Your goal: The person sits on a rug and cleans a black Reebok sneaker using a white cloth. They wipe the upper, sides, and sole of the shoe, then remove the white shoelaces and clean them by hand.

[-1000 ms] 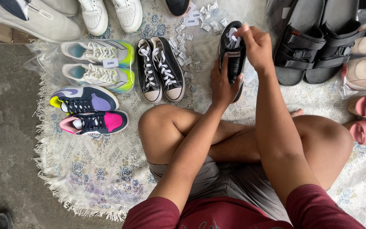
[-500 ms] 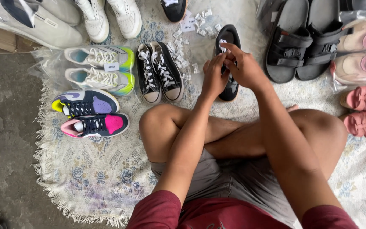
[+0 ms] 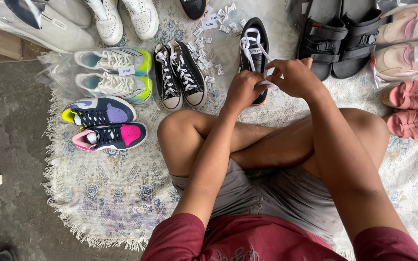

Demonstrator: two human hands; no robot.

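Landmark: black shoe (image 3: 254, 46) with white laces (image 3: 248, 46), lying toe toward the person on the patterned rug (image 3: 117, 193).
Left hand: left hand (image 3: 242, 91) sat at the near end of the black shoe, its grip closed, fingers pinched on a lace end.
Right hand: right hand (image 3: 293, 77) was just right of the black shoe's near end, touching the left hand; grip closed, fingers curled around the lace.
Laces: crossed up the shoe's top, loose ends running down into both hands.
Posture: person sat cross-legged on the rug, knees just below the black shoe.
Left of shoe: pair of black canvas sneakers (image 3: 180, 72) just beside; farther left, white-and-neon-green trainers (image 3: 114, 72) in clear plastic, and a purple and pink pair (image 3: 103, 123) nearer the rug's edge.
Above-left of shoe: small white packets (image 3: 218, 24) scattered near the toe.
Right of shoe: black strap sandals (image 3: 339, 41); beyond those, pink sneakers (image 3: 410, 46) in plastic and pink sandals (image 3: 414, 108).
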